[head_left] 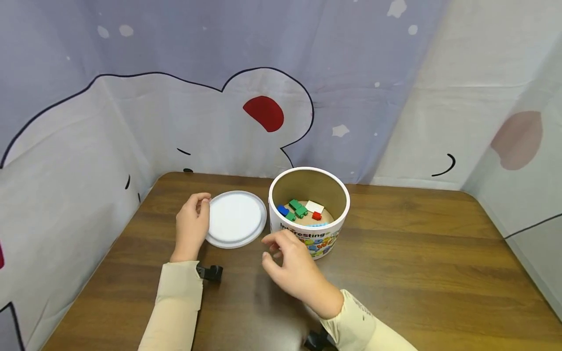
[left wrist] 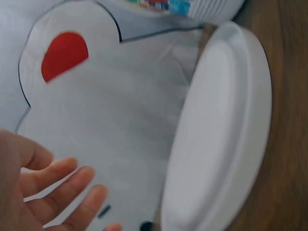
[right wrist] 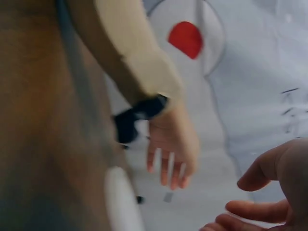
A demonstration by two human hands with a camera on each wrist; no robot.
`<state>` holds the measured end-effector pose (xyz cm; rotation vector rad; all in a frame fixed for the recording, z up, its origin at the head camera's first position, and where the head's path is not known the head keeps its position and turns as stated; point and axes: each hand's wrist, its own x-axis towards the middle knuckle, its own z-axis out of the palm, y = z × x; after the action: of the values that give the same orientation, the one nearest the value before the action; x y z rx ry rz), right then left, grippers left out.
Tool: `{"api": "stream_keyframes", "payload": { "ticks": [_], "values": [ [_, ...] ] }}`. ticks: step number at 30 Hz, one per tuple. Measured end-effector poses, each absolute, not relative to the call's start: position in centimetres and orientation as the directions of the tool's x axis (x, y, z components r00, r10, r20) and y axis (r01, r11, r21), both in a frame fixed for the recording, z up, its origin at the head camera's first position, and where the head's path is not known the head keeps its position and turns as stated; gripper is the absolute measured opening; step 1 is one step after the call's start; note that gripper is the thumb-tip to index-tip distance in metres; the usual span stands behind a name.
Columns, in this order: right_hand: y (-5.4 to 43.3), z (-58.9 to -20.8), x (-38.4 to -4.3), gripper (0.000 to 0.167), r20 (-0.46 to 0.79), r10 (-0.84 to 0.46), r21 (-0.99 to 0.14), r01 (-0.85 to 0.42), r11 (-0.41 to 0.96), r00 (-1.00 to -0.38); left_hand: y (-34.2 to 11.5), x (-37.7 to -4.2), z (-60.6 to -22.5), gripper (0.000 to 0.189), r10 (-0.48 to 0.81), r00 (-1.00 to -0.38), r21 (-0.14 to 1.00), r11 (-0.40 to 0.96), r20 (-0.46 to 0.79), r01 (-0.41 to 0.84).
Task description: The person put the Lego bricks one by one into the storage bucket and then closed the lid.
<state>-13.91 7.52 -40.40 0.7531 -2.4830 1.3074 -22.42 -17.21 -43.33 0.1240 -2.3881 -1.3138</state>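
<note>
A round white lid (head_left: 235,217) lies flat on the table, left of a white printed bucket (head_left: 341,214). Inside the bucket are green bricks (head_left: 298,208), a blue brick (head_left: 283,210), a red brick (head_left: 316,215) and a white brick (head_left: 314,207). My left hand (head_left: 191,225) hovers by the lid's left edge, fingers loosely bent; the left wrist view shows nothing in it and a space between it and the lid (left wrist: 211,134). Just in front of the bucket is my right hand (head_left: 291,265), fingers relaxed and slightly bent, with nothing visible in it.
The brown wooden table (head_left: 417,273) extends to the right and front of the bucket. Behind it hangs a printed cloth (head_left: 197,126) that also runs along both sides. Each wrist wears a black camera mount (head_left: 211,273).
</note>
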Motion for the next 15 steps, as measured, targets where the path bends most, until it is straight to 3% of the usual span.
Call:
{"api": "stream_keyframes", "payload": {
  "ticks": [6,15],
  "values": [
    [5.2,-42.6,-15.3,0.037,0.186,-0.365,-0.752,-0.372,0.545,-0.912,-18.6,-22.7,-44.4,0.039,-0.278,-0.954,0.827,0.558,0.109,-0.068],
    [3.1,-44.6,-17.7,0.06,-0.006,-0.324,-0.865,-0.158,0.477,-0.946,-19.9,-23.0,-45.7,0.053,-0.243,-0.96,0.787,0.562,-0.136,-0.254]
  ]
}}
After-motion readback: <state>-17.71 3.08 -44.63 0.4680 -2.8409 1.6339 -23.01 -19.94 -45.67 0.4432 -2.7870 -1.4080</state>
